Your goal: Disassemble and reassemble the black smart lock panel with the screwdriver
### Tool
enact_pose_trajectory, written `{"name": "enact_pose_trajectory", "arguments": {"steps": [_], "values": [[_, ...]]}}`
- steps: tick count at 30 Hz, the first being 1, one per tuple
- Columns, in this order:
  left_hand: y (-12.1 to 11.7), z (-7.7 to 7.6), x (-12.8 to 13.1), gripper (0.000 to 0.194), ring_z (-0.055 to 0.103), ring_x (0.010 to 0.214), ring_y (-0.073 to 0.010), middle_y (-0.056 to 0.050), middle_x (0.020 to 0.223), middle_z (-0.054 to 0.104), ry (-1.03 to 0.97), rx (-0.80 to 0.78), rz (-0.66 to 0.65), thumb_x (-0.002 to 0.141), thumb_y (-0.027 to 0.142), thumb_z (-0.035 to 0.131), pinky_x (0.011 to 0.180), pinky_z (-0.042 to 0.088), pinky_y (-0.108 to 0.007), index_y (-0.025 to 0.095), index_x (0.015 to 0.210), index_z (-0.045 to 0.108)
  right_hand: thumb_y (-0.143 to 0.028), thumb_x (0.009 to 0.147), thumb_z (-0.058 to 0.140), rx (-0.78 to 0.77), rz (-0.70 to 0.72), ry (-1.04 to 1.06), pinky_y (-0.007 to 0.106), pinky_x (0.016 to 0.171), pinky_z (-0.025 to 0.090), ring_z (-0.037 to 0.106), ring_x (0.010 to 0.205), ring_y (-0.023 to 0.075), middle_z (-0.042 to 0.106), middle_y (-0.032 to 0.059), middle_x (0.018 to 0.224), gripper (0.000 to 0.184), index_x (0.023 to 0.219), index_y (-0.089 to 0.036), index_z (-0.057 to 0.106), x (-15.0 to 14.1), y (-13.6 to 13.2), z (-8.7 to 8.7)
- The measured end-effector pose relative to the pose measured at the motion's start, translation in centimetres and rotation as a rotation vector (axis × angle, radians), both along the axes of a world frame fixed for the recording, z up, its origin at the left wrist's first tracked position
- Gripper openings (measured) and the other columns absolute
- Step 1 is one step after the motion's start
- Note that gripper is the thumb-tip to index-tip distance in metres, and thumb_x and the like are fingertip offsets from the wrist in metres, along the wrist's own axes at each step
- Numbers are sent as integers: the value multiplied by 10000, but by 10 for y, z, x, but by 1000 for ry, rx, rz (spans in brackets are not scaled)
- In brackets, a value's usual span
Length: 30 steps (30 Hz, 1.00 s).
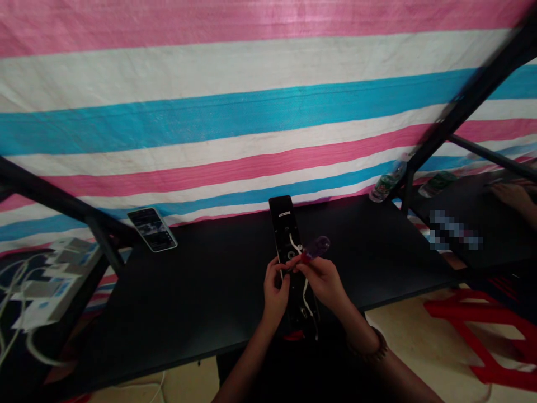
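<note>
A long black panel [280,218] with a white cord [308,302] along it lies lengthwise before me, reaching past the table's front edge. In my right hand [326,281] is a screwdriver with a clear purple handle [318,247] and a red collar; its shaft slants down to the left toward the panel. My left hand [276,288] is at the panel's left edge, thumb and fingers pinched together close to the screwdriver's tip. Whatever they pinch is too small and dark to make out.
A phone [153,229] leans at the table's back left. Power strips or adapters [54,285] with white cables are at far left. A water bottle [382,187] stands at back right. Another person's hand [514,196] rests on the neighbouring table; a red stool [482,313] stands below.
</note>
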<state>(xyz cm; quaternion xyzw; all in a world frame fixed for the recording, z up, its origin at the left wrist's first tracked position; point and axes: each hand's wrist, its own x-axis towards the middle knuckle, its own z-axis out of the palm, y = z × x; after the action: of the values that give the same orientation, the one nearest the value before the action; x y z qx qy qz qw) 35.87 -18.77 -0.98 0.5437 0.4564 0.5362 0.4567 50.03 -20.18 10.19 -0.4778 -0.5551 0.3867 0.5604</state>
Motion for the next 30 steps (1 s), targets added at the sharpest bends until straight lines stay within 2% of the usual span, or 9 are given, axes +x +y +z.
{"name": "enact_pose_trajectory", "arguments": {"steps": [2,6,9,14,21,30], "values": [[0,0,0,174,617,1242,-279,-104,1322,630,2,-3,2,913,363,656,1081,466,-449,228,1016,694,-316,932,637,23,8,16,332,781,621,751,807,196,801,55,940,187,983,-227,793,-3,0,1],[0,1,0,154,617,1238,-271,-100,1319,629,-1,0,5,916,355,658,1088,462,-442,234,1007,689,-330,884,721,58,-74,15,332,741,623,743,805,217,780,57,873,120,893,-239,799,-10,0,-3],[0,1,1,141,624,1228,-274,-105,1306,633,-8,9,6,915,346,653,1080,467,-447,230,991,682,-317,889,724,87,-126,-5,343,759,621,737,861,226,767,66,937,105,885,-258,811,-10,0,-8],[1,2,1,106,623,1227,-287,-111,1313,625,-10,22,-3,907,297,644,1058,474,-459,230,981,677,-331,929,683,26,-125,44,334,709,631,746,741,196,773,60,934,158,999,-254,802,-2,-4,-13],[0,3,0,97,614,1239,-280,-102,1321,617,0,18,2,890,229,628,1065,465,-456,232,976,671,-327,945,677,14,-141,117,330,711,634,754,749,195,783,56,943,155,1025,-249,784,5,-10,-15],[-1,6,0,91,623,1238,-284,-114,1321,625,16,24,2,902,266,632,1053,482,-448,216,970,666,-354,952,671,6,-189,214,312,698,605,735,730,182,789,44,928,155,1018,-246,760,6,-11,-11]]}}
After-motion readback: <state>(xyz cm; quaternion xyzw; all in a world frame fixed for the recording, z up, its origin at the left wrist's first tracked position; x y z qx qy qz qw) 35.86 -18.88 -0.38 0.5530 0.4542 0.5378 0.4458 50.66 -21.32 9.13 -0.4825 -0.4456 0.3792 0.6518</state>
